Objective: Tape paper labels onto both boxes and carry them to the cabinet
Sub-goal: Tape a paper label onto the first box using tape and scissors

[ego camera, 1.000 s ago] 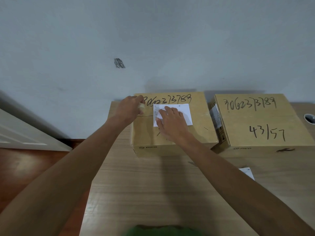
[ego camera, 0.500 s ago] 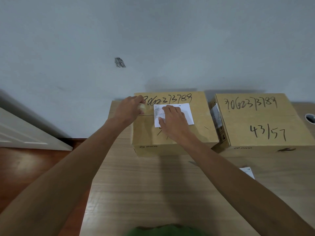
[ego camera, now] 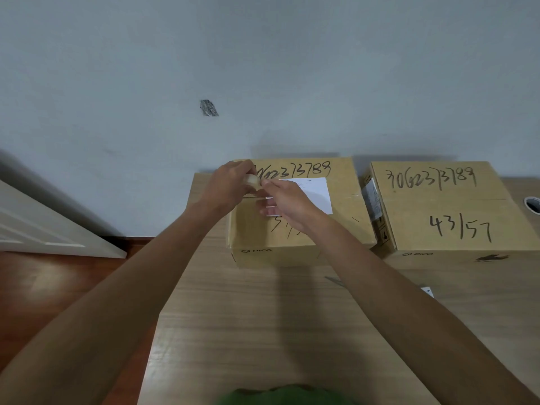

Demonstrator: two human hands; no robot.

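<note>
Two brown cardboard boxes with black handwritten numbers stand side by side against the wall. On top of the left box [ego camera: 344,223] lies a white paper label [ego camera: 317,192]. My left hand [ego camera: 228,188] grips a small roll of clear tape [ego camera: 252,180] above the label's left edge. My right hand [ego camera: 287,204] hovers over the label, its thumb and forefinger pinching at the tape roll's end. The right box [ego camera: 450,209] carries no paper on its top. A second white paper [ego camera: 427,291] lies on the table, mostly hidden behind my right forearm.
The boxes sit on a light wooden table [ego camera: 263,317] pushed against a grey wall. A round cable hole [ego camera: 532,203] is at the table's far right. A white door [ego camera: 43,229] and dark wood floor [ego camera: 43,293] are to the left.
My right hand has lifted off the label, where its fingers lay flat, and moved left to the tape roll. My left hand stayed put with the roll.
</note>
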